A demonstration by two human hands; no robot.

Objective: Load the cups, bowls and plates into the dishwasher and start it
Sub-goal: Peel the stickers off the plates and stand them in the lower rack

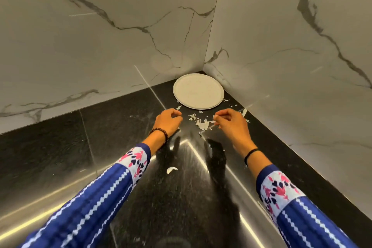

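At the black counter (124,119) corner, white plate (198,91) lying flat against the marble walls (100,46), my left hand (168,121) curled, I cannot tell on what, my right hand (231,125) pinching white scraps (201,124) strewn just before the plate.

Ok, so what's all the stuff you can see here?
plate: one, white, on the counter in the corner
scraps: many, white, scattered on the counter between plate and hands
curved piece: one, white, alone, nearer the person
counter: one, black, shiny, under everything
walls: two, white marble with grey veins, meeting behind the plate
bracelet: one, dark beads, left wrist
band: one, black, right wrist
sleeves: two, blue with white zigzags, forearms
left hand: one, fingers curled, left of the scraps
right hand: one, fingers curled, at the scraps
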